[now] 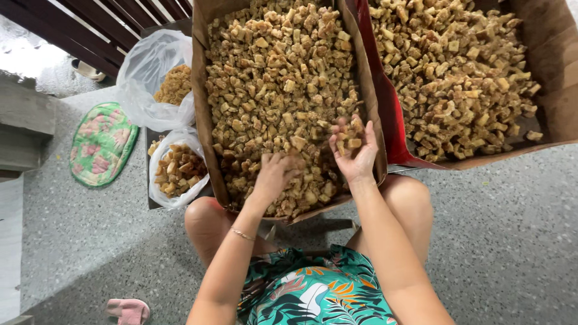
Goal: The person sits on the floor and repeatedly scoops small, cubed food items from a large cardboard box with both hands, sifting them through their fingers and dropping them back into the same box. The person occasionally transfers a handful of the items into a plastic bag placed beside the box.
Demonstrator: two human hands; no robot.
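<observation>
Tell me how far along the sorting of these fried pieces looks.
Done: two clear plastic bags at the left already hold some golden-brown fried pieces. In hand: the right hand cups a few pieces, while the left hand digs into the near cardboard box. Left: that box is nearly full, and the second, red-edged cardboard box looks untouched.

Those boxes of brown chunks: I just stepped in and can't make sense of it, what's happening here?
A person seated on the floor works over a cardboard box full of small golden-brown chunks. The left hand is dug down into the pile, while the right hand is raised, palm up, cupping a few pieces. A second full box sits to the right. At the left are two clear plastic bags, partly filled with similar pieces.
</observation>
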